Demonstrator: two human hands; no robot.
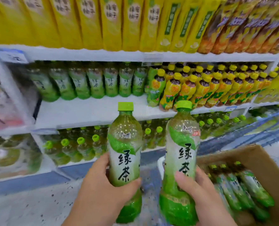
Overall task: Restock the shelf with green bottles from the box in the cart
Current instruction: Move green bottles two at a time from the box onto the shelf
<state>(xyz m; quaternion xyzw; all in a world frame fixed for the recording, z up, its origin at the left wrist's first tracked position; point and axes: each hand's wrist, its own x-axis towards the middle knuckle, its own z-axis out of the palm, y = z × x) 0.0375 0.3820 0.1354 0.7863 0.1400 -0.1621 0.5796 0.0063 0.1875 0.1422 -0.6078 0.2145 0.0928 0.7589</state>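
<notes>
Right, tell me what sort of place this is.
Probably a shop's drinks aisle: white shelves packed with rows of bottled tea, a shelf-edge price tag, and a cardboard box of green bottles.

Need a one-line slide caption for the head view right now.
Left hand grips the left bottle, right hand the right bottle, facing the shelf; more bottles lie in the box.

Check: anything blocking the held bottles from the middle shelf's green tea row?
Nothing visible. The left hand grips the left green tea bottle, right hand the right green tea bottle; the middle shelf is bare in front, up to the green tea row.
</notes>
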